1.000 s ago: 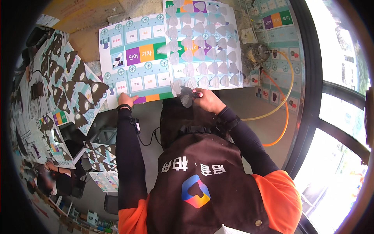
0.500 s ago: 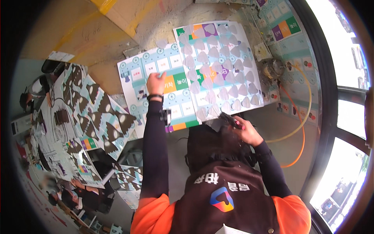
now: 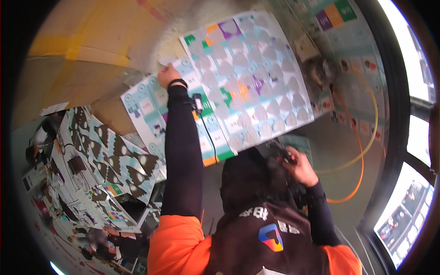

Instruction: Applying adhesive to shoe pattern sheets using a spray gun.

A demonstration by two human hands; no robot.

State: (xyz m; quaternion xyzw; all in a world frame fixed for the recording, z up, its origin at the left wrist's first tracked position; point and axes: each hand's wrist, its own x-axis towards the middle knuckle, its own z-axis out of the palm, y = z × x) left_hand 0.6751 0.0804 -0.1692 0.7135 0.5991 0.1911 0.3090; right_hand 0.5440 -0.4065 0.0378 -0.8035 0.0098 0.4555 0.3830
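My left hand [image 3: 168,77] reaches to the far edge of a printed sheet [image 3: 145,120]. Its fingers look closed at the edge of a small grey piece [image 3: 166,60], though blur softens the contact. Overlapping that sheet on the right lies another printed sheet [image 3: 231,123], covered with rows of similar rounded grey pieces [image 3: 239,59]. Close to my body, below the sheets' near edge, my right hand [image 3: 302,170] is wrapped round a black hand tool [image 3: 278,149] with a red spot. The tool's exact kind is unclear.
Brown cardboard [image 3: 82,43] with yellow tape stands at the far left. Yellow and orange hoses [image 3: 360,176] loop down on the right, beside a dark window frame [image 3: 393,133]. To the left, a table [image 3: 55,183] holds dark cutouts on sheets, with people around it.
My left hand has moved from the middle of the left sheet to its far edge, at the grey piece. My right hand still grips the tool. The whole view has shifted and turned.
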